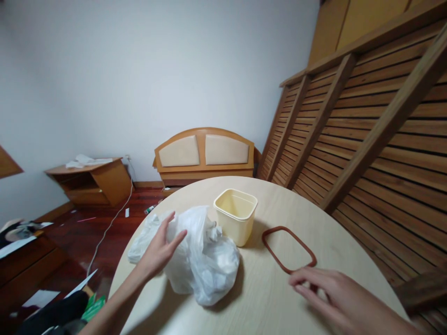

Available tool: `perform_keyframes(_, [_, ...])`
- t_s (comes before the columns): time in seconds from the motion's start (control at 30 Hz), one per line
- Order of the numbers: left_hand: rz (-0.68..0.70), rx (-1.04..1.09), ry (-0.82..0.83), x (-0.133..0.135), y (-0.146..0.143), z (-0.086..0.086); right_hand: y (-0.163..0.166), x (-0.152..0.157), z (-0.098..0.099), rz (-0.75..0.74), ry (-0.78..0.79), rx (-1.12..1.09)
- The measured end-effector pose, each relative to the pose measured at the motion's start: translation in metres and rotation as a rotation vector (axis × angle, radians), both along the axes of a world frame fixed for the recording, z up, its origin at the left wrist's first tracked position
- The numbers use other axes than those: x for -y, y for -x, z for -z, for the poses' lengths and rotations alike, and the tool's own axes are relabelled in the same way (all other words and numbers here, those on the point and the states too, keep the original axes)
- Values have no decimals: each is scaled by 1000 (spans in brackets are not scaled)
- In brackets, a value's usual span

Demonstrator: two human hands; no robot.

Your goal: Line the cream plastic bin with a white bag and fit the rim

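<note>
My left hand [161,247] is open, thumb and fingers spread, at the left side of a white plastic bag [206,260]. The bag is bulging and crumpled, with white stuff showing through it; whether the hand touches it I cannot tell. Behind the bag stands an upright, pale yellow square bin [237,228], open at the top. To its right a brown rounded-square rim [274,254] lies flat on the table. Just beyond my right fingertips is the rim's near edge. My right hand [326,291] has its thumb and fingers loosely curved and apart, with nothing seen between them.
Everything stands on a round, light wood table [272,307]. More white plastic [143,242] lies at its left edge. A wooden headboard [206,149] is behind, slatted wood panels [349,130] lean at the right, and a low cabinet [108,184] stands at the left.
</note>
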State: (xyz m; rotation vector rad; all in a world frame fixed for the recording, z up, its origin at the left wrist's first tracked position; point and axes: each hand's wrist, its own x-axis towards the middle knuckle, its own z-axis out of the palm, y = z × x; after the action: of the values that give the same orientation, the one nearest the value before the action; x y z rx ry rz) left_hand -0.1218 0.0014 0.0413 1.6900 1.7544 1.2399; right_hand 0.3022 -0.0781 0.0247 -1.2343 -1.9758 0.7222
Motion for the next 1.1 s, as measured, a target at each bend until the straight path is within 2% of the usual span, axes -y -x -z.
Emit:
perform_keyframes(0.07, [85,-23,38,2,-4,7,59,-20,-21,-173,23,170])
perform_keyframes(0.1, [121,-28,47,2,-6,10,85,-27,-26,-208,-6,191])
perform_keyframes(0.17, [183,-12,50,1,-6,15,124,-36,-27,-184,-26,231])
perform_keyframes(0.27, [244,105,76,-3,-2,17,149,-41,-17,-197,-10,322])
perform_keyframes(0.33, [192,234,86,-6,3,16,153,-40,-13,-196,34,412])
perform_keyframes(0.47, [35,546,59,-3,4,15,154,-41,-11,-52,95,478])
perform_keyframes(0.53, [49,704,83,2,-1,14,154,-43,-6,-47,137,425])
perform_keyframes(0.6, [86,830,129,7,-8,11,154,-46,0,-114,187,366])
perform_keyframes(0.73, [96,967,146,10,-20,-7,148,-51,1,-180,188,249])
perform_keyframes(0.83, [67,998,29,6,-23,-21,134,-54,-13,-216,171,68])
perform_keyframes(0.93, [106,931,-56,2,-28,-23,119,-57,-26,-158,116,-89])
perform_keyframes(1.0, [180,835,-23,3,-32,-16,111,-58,-27,-74,96,-67])
perform_keyframes(1.1, [280,676,63,9,-40,-4,105,-56,-17,-7,61,113])
